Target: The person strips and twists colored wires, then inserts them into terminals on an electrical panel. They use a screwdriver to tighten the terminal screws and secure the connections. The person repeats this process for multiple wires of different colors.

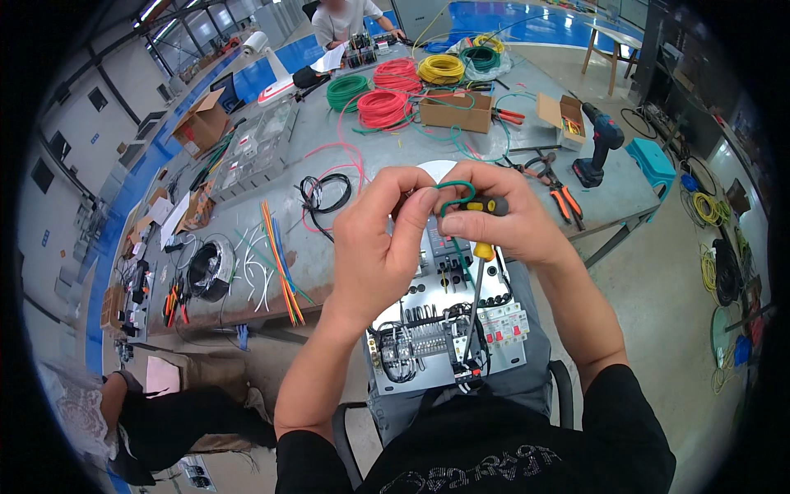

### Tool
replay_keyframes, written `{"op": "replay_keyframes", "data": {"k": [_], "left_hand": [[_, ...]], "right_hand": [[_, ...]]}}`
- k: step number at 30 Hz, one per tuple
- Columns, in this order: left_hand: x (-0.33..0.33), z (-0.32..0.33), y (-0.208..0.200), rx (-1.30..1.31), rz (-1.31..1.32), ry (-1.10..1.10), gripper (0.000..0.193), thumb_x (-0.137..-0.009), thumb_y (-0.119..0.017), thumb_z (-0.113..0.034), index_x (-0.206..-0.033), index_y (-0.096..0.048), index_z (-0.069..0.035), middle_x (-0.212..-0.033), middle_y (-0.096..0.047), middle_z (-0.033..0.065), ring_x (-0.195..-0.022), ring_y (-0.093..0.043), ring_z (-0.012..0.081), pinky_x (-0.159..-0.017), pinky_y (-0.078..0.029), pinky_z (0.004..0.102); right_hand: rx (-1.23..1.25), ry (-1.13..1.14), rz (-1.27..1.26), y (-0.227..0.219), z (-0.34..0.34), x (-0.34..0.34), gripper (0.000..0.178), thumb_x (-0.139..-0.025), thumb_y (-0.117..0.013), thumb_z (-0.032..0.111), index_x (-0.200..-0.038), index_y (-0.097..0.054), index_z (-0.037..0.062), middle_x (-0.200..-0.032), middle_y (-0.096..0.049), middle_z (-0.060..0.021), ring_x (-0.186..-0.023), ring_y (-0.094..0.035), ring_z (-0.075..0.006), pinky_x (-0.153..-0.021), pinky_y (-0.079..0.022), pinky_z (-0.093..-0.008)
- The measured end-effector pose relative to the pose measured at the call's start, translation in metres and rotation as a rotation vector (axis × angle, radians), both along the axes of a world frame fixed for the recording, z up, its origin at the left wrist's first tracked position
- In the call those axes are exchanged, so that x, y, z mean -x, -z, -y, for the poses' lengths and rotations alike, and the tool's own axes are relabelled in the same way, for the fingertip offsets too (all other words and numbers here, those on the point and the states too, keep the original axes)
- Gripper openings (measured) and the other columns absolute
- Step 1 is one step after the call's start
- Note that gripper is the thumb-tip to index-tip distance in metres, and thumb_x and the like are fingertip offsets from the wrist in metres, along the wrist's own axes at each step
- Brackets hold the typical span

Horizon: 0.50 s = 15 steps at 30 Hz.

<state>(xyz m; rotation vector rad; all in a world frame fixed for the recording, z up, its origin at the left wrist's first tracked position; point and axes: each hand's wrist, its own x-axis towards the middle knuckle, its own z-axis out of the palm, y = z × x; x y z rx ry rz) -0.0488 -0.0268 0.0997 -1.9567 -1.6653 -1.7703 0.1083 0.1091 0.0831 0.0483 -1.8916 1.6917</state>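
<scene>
Gray workbench (pixel 535 82) space is being taken up beyond the fingertips by red wire coils (pixel 384 109), a cardboard box (pixel 457 113) and, off to their right, a cordless drill (pixel 605 136). Below the fingers, a component panel (pixel 424 385) is being supported on the lap, its red-switched breakers (pixel 504 327) being placed down and to the right of the fingertips. Between the two hands a green wire (pixel 471 189) is being held: near its upper bend it is being pinched by the left hand (pixel 387 235), thumb and forefinger pressed together, and its tip is possibly being hidden there, though this cannot be told. From that pinch the bend is running crosswise toward the right hand (pixel 498 218), the nearer one to the curl, then the length is hanging downward toward the panel. By the right hand's curled fingers a black-and-yellow screwdriver (pixel 484 251) is being clasped, its shaft slanting down and slightly left from them, over the panel.
</scene>
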Motion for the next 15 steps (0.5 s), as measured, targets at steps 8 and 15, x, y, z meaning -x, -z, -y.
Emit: {"op": "replay_keyframes", "data": {"k": [8, 15], "left_hand": [[-0.002, -0.005, 0.009, -0.065, 0.112, 0.062, 0.01, -0.105, -0.067, -0.009, -0.105, -0.067, 0.001, -0.088, -0.07, 0.0075, -0.075, -0.065, 0.0139, -0.07, -0.053, 0.0288], [0.001, -0.001, 0.007, -0.046, 0.077, 0.072, 0.011, -0.105, -0.067, -0.009, -0.106, -0.067, 0.002, -0.089, -0.07, 0.0066, -0.076, -0.063, 0.0126, -0.07, -0.051, 0.0279]], "right_hand": [[0.063, -0.105, 0.024, -0.007, -0.001, -0.002, 0.025, -0.094, -0.083, 0.02, -0.107, -0.07, 0.003, -0.097, -0.066, 0.0016, -0.09, -0.059, -0.0049, -0.078, -0.048, -0.0228], [0.118, -0.099, 0.124, -0.016, 0.005, -0.01, 0.025, -0.091, -0.083, 0.021, -0.1, -0.068, 0.0034, -0.09, -0.067, 0.0008, -0.081, -0.06, -0.007, -0.073, -0.046, -0.024]]}}
